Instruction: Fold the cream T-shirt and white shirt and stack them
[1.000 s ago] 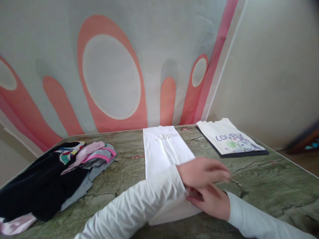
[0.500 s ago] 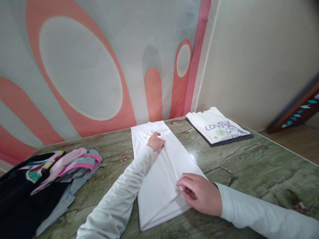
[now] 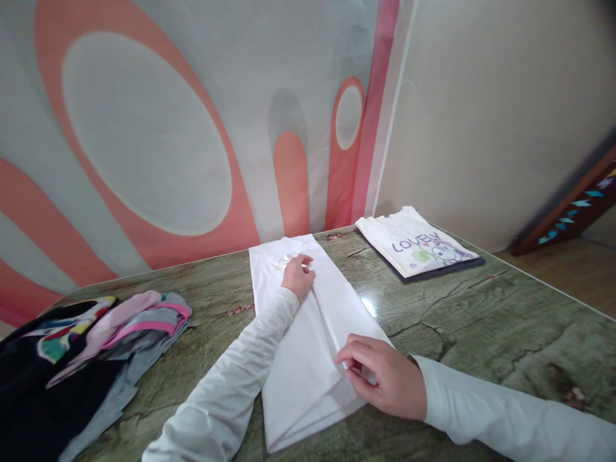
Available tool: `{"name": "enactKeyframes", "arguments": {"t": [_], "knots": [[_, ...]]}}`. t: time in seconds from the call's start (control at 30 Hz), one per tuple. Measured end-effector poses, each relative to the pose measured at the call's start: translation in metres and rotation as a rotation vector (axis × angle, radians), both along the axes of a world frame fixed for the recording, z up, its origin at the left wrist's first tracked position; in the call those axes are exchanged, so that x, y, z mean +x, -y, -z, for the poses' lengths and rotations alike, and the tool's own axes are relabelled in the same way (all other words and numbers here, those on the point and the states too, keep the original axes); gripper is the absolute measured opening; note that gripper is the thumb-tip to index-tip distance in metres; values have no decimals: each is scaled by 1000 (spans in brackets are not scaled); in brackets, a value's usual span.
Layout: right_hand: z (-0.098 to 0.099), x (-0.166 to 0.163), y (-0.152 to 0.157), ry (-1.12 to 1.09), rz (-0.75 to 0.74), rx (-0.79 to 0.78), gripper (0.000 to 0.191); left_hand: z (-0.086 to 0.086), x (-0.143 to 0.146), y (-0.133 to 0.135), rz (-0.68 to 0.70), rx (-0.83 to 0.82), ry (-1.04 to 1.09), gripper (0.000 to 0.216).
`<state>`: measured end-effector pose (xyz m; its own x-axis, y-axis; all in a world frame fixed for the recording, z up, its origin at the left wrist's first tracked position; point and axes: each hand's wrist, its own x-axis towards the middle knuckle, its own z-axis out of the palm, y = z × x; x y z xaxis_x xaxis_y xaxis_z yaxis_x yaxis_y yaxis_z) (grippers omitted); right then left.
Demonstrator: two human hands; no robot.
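The long, folded white cloth garment (image 3: 298, 375) runs from the far edge of the grey-green wood-grain table (image 3: 462, 321) toward the person, with table surface showing between it and both the rumpled black, pink and grey clothes heap (image 3: 91, 369) by the left edge and the flat white "LOVELY" shirt (image 3: 414, 247) near the far right corner. The left hand (image 3: 298, 279), fingers curled narrow, rests on the garment's far half; the right hand (image 3: 385, 378), thumb and fingers close together, meets its right side nearer the person, though whether either pinches cloth I cannot tell.

Left hand (image 3: 298, 278), right hand (image 3: 387, 378) — both touch folded white cloth (image 3: 301, 372).
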<state>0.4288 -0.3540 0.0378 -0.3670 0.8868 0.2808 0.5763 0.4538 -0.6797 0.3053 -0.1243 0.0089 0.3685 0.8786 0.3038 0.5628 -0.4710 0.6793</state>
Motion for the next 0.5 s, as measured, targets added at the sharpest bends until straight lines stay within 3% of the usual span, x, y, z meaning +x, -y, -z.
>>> {"name": "enactKeyframes", "arguments": {"t": [0.5], "knots": [[9,-1,-1,126,-53,11,24,6,-3,2,45,161,-196,25]]}}
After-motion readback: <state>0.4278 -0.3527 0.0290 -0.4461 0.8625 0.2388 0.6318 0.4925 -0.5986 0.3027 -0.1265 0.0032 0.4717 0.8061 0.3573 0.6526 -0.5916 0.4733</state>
